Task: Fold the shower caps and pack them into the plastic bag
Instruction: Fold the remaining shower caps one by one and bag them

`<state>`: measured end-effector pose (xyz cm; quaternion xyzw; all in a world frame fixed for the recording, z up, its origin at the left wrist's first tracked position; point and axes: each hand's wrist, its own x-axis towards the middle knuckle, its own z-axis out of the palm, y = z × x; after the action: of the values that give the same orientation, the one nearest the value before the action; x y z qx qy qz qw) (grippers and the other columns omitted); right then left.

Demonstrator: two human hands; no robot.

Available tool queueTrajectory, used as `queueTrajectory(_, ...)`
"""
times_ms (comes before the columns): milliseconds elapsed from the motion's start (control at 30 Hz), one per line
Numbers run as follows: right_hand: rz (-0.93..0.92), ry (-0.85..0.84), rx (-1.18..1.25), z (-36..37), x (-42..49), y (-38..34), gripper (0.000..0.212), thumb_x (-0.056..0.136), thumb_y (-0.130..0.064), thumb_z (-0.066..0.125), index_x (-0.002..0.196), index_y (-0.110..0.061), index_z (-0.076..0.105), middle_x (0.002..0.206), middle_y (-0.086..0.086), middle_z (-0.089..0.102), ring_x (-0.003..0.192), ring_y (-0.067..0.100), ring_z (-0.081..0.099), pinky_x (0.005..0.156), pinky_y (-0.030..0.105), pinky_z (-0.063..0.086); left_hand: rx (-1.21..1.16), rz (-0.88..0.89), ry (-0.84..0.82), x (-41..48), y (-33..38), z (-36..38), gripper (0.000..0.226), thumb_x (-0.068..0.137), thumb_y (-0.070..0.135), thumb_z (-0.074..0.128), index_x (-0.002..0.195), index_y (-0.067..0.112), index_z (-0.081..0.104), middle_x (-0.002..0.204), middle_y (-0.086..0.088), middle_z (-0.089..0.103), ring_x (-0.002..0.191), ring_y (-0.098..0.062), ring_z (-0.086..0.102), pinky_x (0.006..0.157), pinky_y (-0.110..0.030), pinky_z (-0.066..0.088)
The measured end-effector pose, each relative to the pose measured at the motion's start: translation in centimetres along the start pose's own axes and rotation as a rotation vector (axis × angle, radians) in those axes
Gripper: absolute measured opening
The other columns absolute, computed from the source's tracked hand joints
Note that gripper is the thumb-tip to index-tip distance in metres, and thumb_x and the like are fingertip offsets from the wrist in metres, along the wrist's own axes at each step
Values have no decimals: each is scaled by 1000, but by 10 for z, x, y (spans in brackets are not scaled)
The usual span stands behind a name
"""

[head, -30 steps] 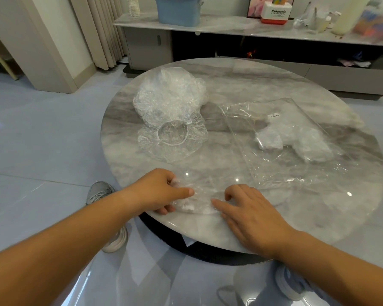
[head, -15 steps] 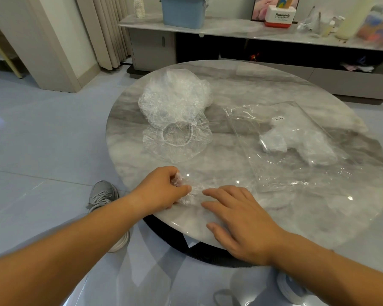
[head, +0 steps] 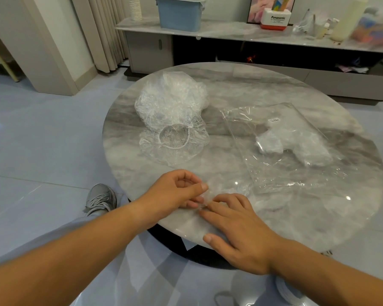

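clear film of one shower cap (head: 227, 189) lies at the near edge of the bench (head: 318, 219); left hand (head: 175, 193) pinches its end to fold, right hand (head: 237, 228) flat, pinning it. plastic bag (head: 274, 157) lies just beside.

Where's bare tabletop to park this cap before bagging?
Bare marble lies along the far rim of the table, behind the cap pile and the plastic bag; a strip runs between those two; more at near right, between bag and rim. Crowded: near edge, where the left hand and right hand work the cap.
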<state>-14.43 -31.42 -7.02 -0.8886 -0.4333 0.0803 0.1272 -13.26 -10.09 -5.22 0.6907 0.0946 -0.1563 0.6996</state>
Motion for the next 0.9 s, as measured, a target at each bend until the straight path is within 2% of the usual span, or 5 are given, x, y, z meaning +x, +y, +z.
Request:
queueTrajectory(333,1,369,78,-2,-24,11,38,97,-35,56,132,-21,58,149,2,45,129,19,48,104,35,41,138,-63,-71,5,0,8,26,100,3,49,113,9,71,115,-16,71,102,-27,72,89,-35,58)
queueTrajectory(467,-7,247,-52,-5,-23,9,52,95,-41,54,144,-27,48,162,-4,31,134,20,40,109,32,30,182,-57,-109,4,4,12,35,97,-5,47,115,13,71,117,-7,71,100,-21,73,96,-40,57)
queueTrajectory(600,22,194,-145,0,-26,14,44,96,-47,51,132,-24,58,141,-4,52,127,21,46,105,35,32,209,-74,-83,7,8,16,35,99,-5,41,115,13,66,118,-7,68,97,-20,74,89,-36,60)
queueTrajectory(767,72,210,-158,7,-32,18,35,97,-45,49,121,-22,62,119,-7,57,112,19,53,99,34,37,235,-63,-8,11,10,18,14,97,5,60,107,13,66,107,-12,70,83,-21,76,74,-36,63)
queueTrajectory(900,70,203,-111,7,-35,19,37,97,-43,51,124,-21,63,127,-9,59,119,15,51,104,32,35,628,133,127,22,12,21,20,84,25,80,99,21,67,92,3,68,68,-4,63,72,-27,53)
